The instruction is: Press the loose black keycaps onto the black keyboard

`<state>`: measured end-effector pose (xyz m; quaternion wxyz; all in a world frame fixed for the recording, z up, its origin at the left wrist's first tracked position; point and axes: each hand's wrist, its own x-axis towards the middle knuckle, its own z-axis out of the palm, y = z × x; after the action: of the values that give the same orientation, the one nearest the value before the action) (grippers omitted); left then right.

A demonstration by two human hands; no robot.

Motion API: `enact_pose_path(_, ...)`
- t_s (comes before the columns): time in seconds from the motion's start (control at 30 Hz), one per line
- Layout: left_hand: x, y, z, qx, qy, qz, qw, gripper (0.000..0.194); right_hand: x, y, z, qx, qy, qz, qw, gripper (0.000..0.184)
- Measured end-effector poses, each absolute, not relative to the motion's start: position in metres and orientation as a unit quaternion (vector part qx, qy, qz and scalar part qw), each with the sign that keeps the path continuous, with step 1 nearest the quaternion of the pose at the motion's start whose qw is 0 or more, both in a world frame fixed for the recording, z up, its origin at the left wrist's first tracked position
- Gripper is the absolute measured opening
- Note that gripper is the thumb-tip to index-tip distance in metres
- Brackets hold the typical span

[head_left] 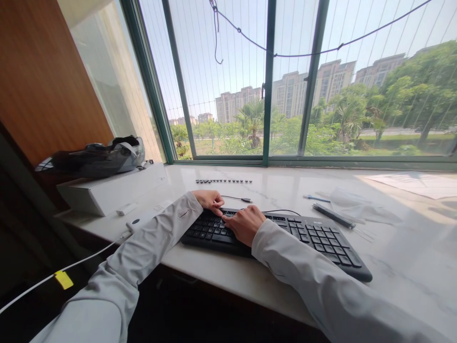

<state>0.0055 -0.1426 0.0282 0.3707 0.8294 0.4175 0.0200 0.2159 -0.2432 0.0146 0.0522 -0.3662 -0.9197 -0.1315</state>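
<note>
A black keyboard (321, 240) lies at an angle on the pale marble sill (392, 257). Both my hands rest on its left half, in light grey sleeves. My left hand (210, 200) is at the keyboard's far edge, fingers curled and pinched down at the top key rows. My right hand (245, 225) sits just right of it, fingers curled under, its fingertips meeting the left hand's. What the fingers hold is hidden. A row of several small dark keycaps (223, 181) lies on the sill beyond the hands.
At the left stands a white box (107, 193) with a dark bag (96, 158) on top. A white cable with a yellow tag (64, 279) runs off the sill's edge. A dark pen (332, 216), a blue pen (314, 197), clear plastic (360, 209) and paper (417, 184) lie right.
</note>
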Motion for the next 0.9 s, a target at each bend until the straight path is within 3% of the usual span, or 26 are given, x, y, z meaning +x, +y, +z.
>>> enact_pose_path(0.33,-0.010,-0.134,0.015,0.799,0.449,0.124,0.380,0.059,0.218,-0.243,0.015,-0.400,-0.904,-0.116,0.094,0.042)
enact_pose_path(0.47,-0.017,-0.124,0.011,0.767,0.553,0.214,0.243,0.049,0.218,-0.243,0.013,-0.396,-0.902,-0.100,0.139,0.042)
enact_pose_path(0.7,-0.036,-0.114,0.005,0.684,0.694,0.220,0.036,0.008,0.215,-0.237,0.001,-0.391,-0.910,-0.060,0.124,0.043)
enact_pose_path(0.9,-0.054,-0.114,0.007,0.611,0.767,0.182,-0.072,0.012,0.216,-0.236,0.000,-0.380,-0.910,-0.082,0.144,0.042)
